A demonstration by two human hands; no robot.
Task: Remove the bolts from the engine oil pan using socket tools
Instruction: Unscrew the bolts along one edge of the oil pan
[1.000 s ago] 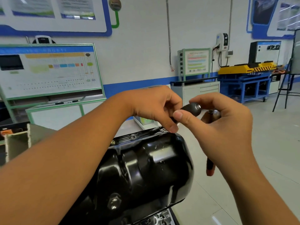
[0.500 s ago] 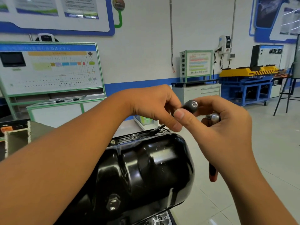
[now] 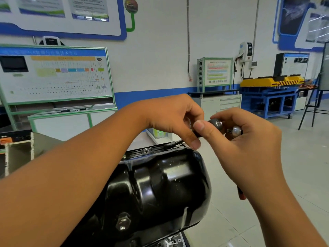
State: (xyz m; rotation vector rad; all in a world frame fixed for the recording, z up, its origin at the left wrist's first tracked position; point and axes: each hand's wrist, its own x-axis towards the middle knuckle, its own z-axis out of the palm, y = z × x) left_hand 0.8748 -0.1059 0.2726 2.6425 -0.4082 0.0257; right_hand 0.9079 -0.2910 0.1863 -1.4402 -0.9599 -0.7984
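Above the black oil pan [image 3: 160, 184], left hand [image 3: 170, 120] and right hand [image 3: 249, 139] both grip the socket driver [image 3: 216, 123], blocking its shaft

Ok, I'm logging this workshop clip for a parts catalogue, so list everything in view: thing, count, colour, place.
oil pan: one, glossy black, centre foreground.
flange bolts: at least two seen, silver, along the pan's top edge.
drain plug: one, grey metal, low on the pan.
socket extension: one, black with a silver end, between both hands, tip toward the flange.
ratchet: one, silver head, red handle tip below the wrist.
training board: one, white, green-framed, left.
cabinet: one, white, by the wall.
blue bench: one, yellow equipment on top, right.
left hand: pinches the extension.
right hand: holds the ratchet, thumb on the extension.
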